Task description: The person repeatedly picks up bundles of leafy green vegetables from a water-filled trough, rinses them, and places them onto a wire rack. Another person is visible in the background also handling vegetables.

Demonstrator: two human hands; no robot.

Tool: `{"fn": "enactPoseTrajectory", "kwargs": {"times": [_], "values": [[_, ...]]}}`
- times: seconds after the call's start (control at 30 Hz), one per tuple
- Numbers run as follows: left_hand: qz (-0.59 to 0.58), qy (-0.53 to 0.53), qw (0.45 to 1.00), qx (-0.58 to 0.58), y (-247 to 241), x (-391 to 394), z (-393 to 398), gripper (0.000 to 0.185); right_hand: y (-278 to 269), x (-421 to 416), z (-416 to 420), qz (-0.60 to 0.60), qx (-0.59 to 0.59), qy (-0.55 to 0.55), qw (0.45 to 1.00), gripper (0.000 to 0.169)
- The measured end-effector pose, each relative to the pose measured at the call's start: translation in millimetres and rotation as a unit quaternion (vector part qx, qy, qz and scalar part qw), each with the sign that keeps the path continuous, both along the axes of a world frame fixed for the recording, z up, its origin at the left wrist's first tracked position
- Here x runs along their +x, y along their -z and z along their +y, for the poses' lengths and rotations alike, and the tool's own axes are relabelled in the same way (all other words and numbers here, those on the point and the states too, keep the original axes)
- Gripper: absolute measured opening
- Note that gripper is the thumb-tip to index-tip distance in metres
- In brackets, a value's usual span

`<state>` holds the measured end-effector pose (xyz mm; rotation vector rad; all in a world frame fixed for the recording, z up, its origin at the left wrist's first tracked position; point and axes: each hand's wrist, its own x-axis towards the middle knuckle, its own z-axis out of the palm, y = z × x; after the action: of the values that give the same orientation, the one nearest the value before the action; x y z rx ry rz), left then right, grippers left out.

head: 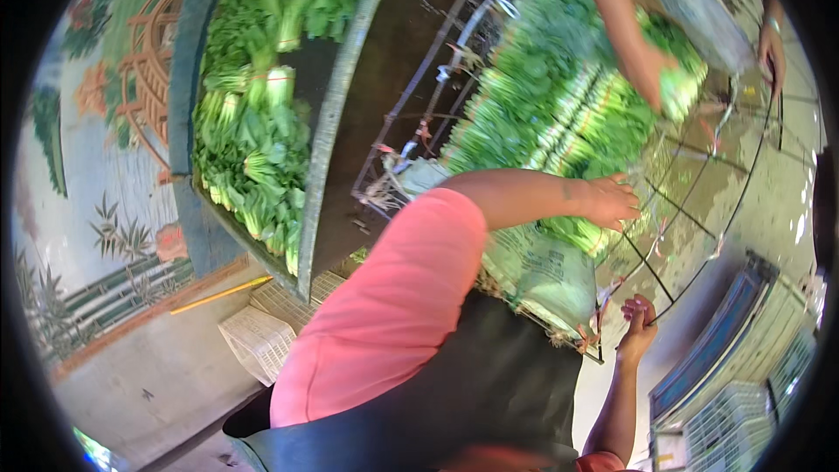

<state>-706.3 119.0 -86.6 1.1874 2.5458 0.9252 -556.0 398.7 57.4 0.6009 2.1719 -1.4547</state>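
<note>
My left hand [609, 202] reaches across the near end of a packed stack of leafy green bundles [518, 92], its fingers spread over the outer edge. The bundles lie in rows with their pale stalks meeting along the middle. A thin dark rod of the wire frame [704, 262] runs into my right hand [637, 324], whose fingers are curled around it. Below my left forearm, a pale green plastic sack [541, 269] lines the near end of the frame. Red ties show on some bundles.
A co-worker's hand [645, 72] grips a bundle at the far right of the stack; their other hand [772, 56] is at the frame's far side. A dark trough [334, 111] with more tied greens stands left. White plastic crates [259, 341] lie lower left. Wet floor [754, 210] shows right.
</note>
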Motion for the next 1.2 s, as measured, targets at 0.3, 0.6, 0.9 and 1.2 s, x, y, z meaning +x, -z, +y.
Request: {"fn": "enactPoseTrajectory", "kwargs": {"times": [0.3, 0.6, 0.9, 1.2], "values": [[0.157, -0.580, 0.791, -0.113, -235.4, 61.6, -424.7, 0.035, 30.3, 6.9, 21.6, 0.006, 0.037, 0.005, 0.999, 0.028], [-0.121, -0.402, 0.639, -0.644, -111.1, 178.4, -602.0, 0.078, 35.2, 0.7, 38.4, -0.012, 0.152, 0.016, 0.988, 0.023], [-0.168, -0.261, 0.754, -0.579, -110.4, 161.3, -609.8, 0.077, 27.5, -1.9, 33.6, -0.039, 0.275, -0.004, 0.961, 0.025], [-0.082, -0.266, 0.869, -0.410, -153.3, 166.8, -659.4, 0.112, 32.6, 0.0, 31.9, -0.045, 0.267, 0.060, 0.961, 0.021]]}}
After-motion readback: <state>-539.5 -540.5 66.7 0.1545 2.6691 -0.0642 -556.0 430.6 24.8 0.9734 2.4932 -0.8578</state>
